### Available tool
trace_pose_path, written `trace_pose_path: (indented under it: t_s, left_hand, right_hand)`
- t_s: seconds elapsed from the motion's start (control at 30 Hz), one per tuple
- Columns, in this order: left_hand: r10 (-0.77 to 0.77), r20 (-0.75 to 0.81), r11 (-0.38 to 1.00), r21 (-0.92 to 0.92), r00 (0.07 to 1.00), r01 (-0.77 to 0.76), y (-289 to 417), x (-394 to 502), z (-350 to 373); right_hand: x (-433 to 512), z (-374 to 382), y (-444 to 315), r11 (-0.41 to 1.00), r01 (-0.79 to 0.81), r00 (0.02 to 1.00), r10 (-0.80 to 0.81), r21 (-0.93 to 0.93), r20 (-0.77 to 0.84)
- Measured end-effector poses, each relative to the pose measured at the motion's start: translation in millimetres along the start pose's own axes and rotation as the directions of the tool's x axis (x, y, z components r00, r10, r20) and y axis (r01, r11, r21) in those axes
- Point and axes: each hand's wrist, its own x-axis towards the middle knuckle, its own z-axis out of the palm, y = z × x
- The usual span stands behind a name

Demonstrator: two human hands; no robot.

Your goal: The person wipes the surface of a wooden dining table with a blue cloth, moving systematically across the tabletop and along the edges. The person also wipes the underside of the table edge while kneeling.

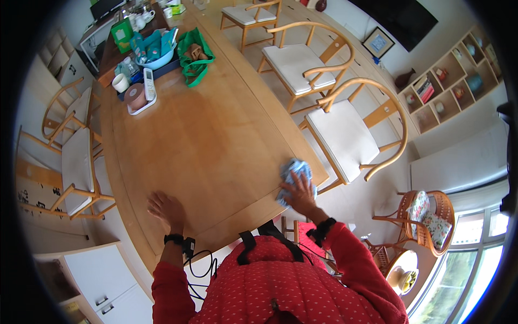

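Note:
A crumpled blue-and-white cloth (297, 167) lies on the near right corner of the wooden table (190, 170). Spread over it, my right hand (300, 193) presses it against the tabletop close to the edge; part of the cloth is hidden beneath the palm. Nothing is in my left hand (164, 208), which rests palm down near the table's left side with its fingers apart. Dark bands circle both wrists, and a black cable (202, 263) hangs beside the left forearm.
At the table's far end are a green bag (195, 54), a light blue basin (160, 60) of packets, a white cup (120, 82), a remote control (149, 84) and a brown tape roll (135, 96). Wooden armchairs (344, 137) line the right side; more chairs (77, 170) stand left.

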Motion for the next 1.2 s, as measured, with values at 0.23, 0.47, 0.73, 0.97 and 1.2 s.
trace_pose_path:
  t_s: [0.23, 0.47, 0.73, 0.97, 1.2]
  left_hand:
    - [-0.011, 0.041, 1.0, -0.016, 0.999, 0.012, 2.4, 1.6, -8.8]
    - [-0.013, -0.002, 0.996, -0.088, 1.0, 0.013, 2.3, 2.3, -9.0]
    - [-0.015, -0.092, 0.996, -0.092, 0.996, 0.007, 2.7, 4.2, -2.7]
    - [-0.014, -0.083, 0.989, -0.146, 0.996, 0.002, 2.1, 4.4, -4.0]
    - [-0.018, -0.032, 0.987, -0.162, 0.999, 0.013, 0.3, 5.0, -3.9]
  right_hand:
    - [34.2, 2.1, -25.2, 0.947, 0.318, 0.939, -0.32, 0.039, 0.128]
    - [104.5, -6.7, 10.8, 0.993, 0.037, 0.998, -0.043, 0.11, 0.049]
    - [133.8, 42.9, -116.9, 0.911, 0.411, 0.908, -0.413, 0.042, 0.065]
    - [129.6, 49.0, -169.6, 0.701, 0.688, 0.693, -0.711, 0.186, 0.118]
    - [210.1, 35.0, -42.4, 0.965, 0.263, 0.965, -0.263, -0.015, -0.025]
